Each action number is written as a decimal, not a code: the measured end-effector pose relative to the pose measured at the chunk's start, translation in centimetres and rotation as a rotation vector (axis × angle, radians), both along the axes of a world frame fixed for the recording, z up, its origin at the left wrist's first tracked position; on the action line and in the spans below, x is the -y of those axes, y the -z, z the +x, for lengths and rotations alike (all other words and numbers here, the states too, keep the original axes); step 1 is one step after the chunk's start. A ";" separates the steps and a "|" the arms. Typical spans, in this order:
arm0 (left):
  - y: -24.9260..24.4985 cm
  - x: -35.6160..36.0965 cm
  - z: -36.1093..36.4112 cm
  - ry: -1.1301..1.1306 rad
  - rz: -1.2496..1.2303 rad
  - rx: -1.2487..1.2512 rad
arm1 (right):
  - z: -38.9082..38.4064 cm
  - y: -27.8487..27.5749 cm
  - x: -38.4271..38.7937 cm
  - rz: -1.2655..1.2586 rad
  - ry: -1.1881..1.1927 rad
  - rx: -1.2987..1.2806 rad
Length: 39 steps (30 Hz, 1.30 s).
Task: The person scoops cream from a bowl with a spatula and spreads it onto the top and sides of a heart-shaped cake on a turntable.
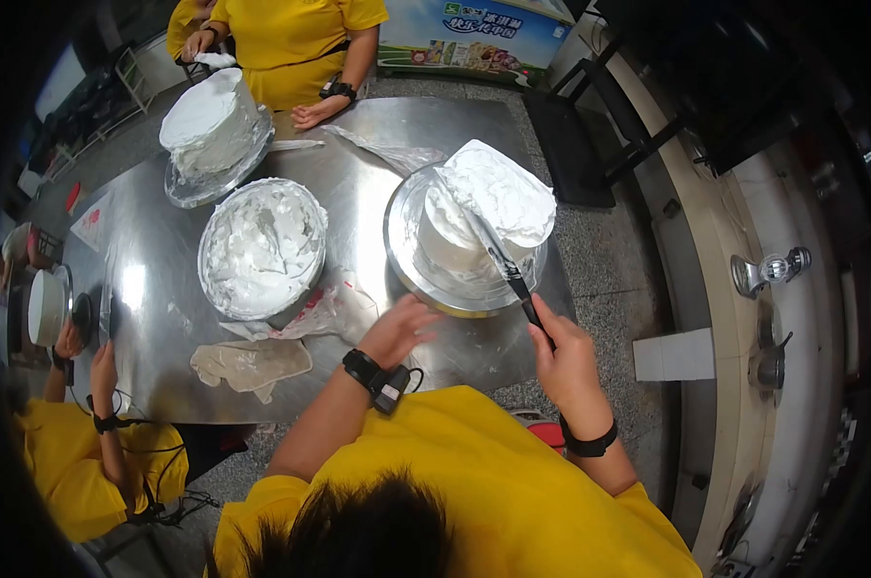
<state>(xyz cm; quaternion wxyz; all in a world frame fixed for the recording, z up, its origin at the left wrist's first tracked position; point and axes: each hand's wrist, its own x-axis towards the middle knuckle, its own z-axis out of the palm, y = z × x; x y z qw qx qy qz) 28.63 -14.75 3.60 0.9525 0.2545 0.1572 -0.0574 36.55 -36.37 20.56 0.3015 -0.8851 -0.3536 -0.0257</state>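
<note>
White cream coats the cake (493,197), which stands on a silver turntable (426,279) just ahead of both hands. Right hand (566,361) is clenched around the black handle of a palette knife (501,258). The blade runs up and away from the knuckles, smeared with cream and lying against the cake's near side and top edge. Left hand (397,328) is unclenched, with fingers loosely spread and their tips at the turntable's near rim; whether they press on it I cannot tell. A black wrist device (378,374) with a cable sits behind that hand, and a black band (590,443) circles the right wrist.

Left of the left hand, a bowl of cream (262,246) rests on the steel table (358,193), apart from the turntable. Beside the left forearm lies a limp, cream-stained bag (252,364), with crumpled clear plastic (329,308) between it and the left hand. Far beyond the bowl a second frosted cake (209,120) sits on its own stand. A co-worker in yellow (291,48) is behind it, with one hand (315,111) resting on the table. Well off to the left, another person's hand (67,339) is at a third cake (45,306)
</note>
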 end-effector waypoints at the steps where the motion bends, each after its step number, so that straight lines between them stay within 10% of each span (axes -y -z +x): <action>1: 0.1 -0.5 0.1 -0.116 -0.003 -0.017 | -0.2 0.0 0.1 0.001 0.003 -0.001; 28: -1.7 0.3 -0.1 -0.156 0.007 -0.083 | -1.9 3.2 5.5 0.521 0.387 -0.754; 39: -1.4 1.3 -0.5 0.001 -0.001 -0.050 | -2.8 5.1 4.6 0.348 0.270 -0.476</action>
